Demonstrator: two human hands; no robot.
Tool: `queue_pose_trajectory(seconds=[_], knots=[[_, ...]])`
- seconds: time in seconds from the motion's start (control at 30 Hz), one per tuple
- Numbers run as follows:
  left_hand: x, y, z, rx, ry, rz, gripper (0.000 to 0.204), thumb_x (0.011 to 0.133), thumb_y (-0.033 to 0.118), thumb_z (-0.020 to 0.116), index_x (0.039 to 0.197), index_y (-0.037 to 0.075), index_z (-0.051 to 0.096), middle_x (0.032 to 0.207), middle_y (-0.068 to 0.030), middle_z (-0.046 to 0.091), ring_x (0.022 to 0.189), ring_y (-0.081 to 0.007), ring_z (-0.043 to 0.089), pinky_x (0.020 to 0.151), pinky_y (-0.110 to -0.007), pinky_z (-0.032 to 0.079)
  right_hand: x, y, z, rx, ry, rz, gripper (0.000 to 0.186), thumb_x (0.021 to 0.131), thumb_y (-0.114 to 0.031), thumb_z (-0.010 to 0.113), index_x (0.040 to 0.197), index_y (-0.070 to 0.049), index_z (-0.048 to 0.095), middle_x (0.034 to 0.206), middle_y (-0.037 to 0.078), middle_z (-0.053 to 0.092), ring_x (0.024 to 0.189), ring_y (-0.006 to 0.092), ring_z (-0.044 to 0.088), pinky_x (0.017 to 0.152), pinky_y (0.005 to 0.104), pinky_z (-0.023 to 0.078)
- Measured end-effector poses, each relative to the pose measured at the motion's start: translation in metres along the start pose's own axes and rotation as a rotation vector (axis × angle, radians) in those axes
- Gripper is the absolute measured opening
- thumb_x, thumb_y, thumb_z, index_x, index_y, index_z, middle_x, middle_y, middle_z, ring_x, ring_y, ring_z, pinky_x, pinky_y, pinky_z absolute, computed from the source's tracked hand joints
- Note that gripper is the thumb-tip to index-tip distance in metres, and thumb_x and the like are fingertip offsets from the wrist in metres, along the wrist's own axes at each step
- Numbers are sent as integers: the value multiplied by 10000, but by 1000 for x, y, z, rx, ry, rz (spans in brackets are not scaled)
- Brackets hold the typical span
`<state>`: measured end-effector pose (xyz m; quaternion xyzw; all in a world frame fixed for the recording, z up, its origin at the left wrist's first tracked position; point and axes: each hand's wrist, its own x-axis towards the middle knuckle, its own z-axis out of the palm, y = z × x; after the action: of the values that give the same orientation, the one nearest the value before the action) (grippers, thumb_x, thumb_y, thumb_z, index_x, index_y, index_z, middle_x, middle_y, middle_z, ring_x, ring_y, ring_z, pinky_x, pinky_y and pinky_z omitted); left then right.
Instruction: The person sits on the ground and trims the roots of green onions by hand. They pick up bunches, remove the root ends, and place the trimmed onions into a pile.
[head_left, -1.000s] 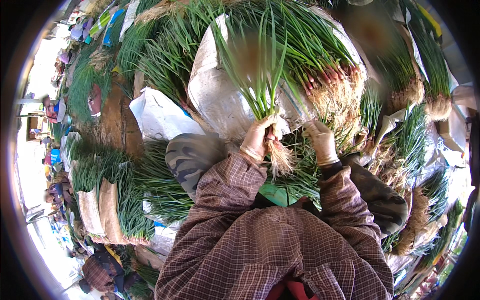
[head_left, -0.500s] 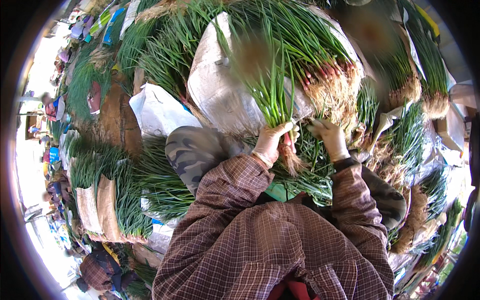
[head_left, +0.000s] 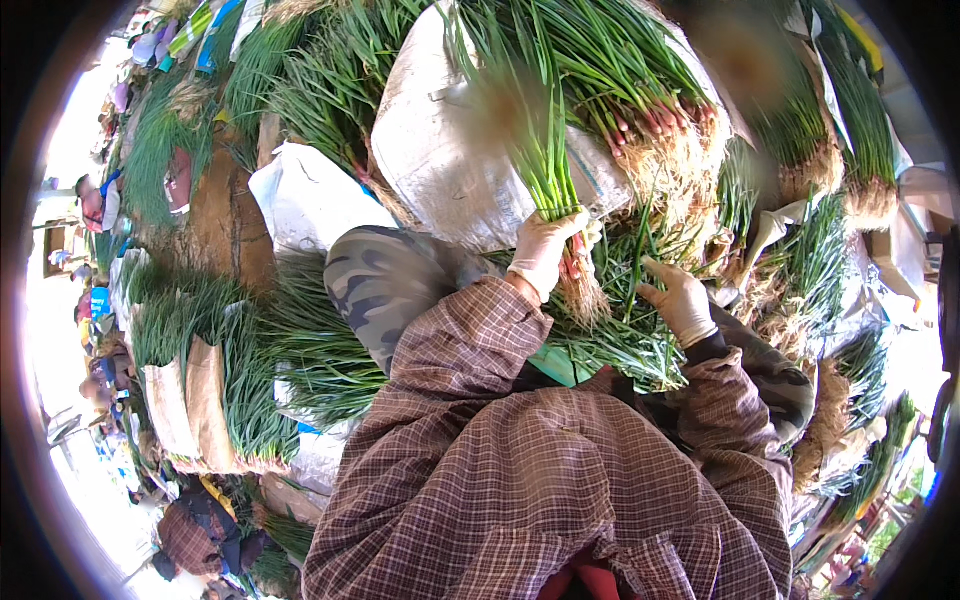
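My left hand (head_left: 541, 252), in a pale glove, is closed round a small bunch of spring onions (head_left: 552, 180). Their green leaves point away from me; reddish stems and pale roots hang below the fist. To the right, my right hand (head_left: 686, 306), gloved too, is apart from the bunch with thumb and forefinger spread. It is over loose green leaves (head_left: 625, 350) between my knees. Beyond both hands, a white sack (head_left: 440, 165) lies under a large heap of spring onions (head_left: 640, 75), whose root ends face right.
More bundled spring onions (head_left: 870, 140) stand at the far right. On the left are onions in brown wrapping (head_left: 208, 400) and a white sheet (head_left: 310, 195). My camouflage-clad knee (head_left: 375, 275) rises left of my hands. Other people (head_left: 195, 535) sit at the far left.
My right hand has moved down and right, its fingers parting. The bunch in my left hand has shifted slightly upward and stands more upright, its roots gathered lower right of the fist.
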<state>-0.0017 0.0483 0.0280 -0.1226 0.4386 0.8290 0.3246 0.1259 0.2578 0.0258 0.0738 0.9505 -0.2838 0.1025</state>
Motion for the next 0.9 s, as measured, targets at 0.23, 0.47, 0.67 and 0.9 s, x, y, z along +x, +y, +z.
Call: queue_pose_trajectory(seconds=[0.23,0.47,0.67,0.9], knots=[[11,-3,6,-15,-43,-40,124,922,86,575,996,12,641,824,-64,662,698,-192,633,636,-307,543,24,-64,7,143,217,-537,150,796,-180,686,924,-105,666,748,88,616,710,313,602,652,400,487],[17,40,-3,-393,-416,-60,337,985,264,501,1129,-35,559,613,-23,524,605,-205,588,548,-372,513,-3,77,14,-509,-667,-93,319,929,-308,529,1155,-138,678,1060,82,710,1015,220,666,914,354,511],[-49,102,48,-441,-407,43,307,914,203,628,1156,27,559,793,-61,643,652,-190,624,583,-362,546,99,-14,-55,255,522,-186,283,953,-262,583,1165,-97,669,761,66,707,547,151,630,538,309,536],[16,54,41,-241,-446,20,426,941,207,588,1298,-11,506,711,-13,553,618,-131,550,606,-301,504,207,25,-37,-499,556,95,132,856,-118,562,945,-65,643,763,109,675,636,295,643,640,409,536]])
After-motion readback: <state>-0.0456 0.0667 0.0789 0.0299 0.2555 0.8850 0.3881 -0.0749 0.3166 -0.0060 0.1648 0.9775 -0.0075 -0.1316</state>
